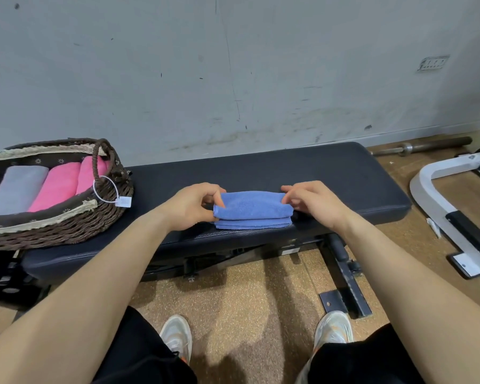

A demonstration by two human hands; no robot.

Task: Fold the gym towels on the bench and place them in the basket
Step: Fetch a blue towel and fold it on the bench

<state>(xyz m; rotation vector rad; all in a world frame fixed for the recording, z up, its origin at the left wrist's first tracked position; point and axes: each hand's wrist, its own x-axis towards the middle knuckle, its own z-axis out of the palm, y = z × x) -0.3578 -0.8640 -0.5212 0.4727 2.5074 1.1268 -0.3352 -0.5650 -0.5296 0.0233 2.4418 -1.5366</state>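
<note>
Plainly the blue towel [252,207] is a soft, light thing; it lies folded into a thick oblong pad near the front edge of the desk [330,176], with several layers showing along its near side. Terry cloth like this has no stiffness of its own, so I judge that the stack will sag and slide open if lifted by one corner or by the top layer alone; it is not fragile and not slippery, and a firm squeeze does it no harm. The best hold, I think, is at the two short ends, with fingers under the bottom layer and thumbs on top, so that all the layers travel together.

The left grip [194,209] is curled at the left end, with thumb and fingertips pinching the upper fold; the right grip [313,203] is curled at the right end, its fingertips closed on the upper corner, though how many layers it has I cannot tell.

Further left, the wicker basket [67,225] sits on the end of the desk, well apart from the blue towel; inside it a grey towel [17,189] and two pink towels [58,187] lie side by side, leaving little spare room; a white tag [123,202] hangs from its handle.
</note>
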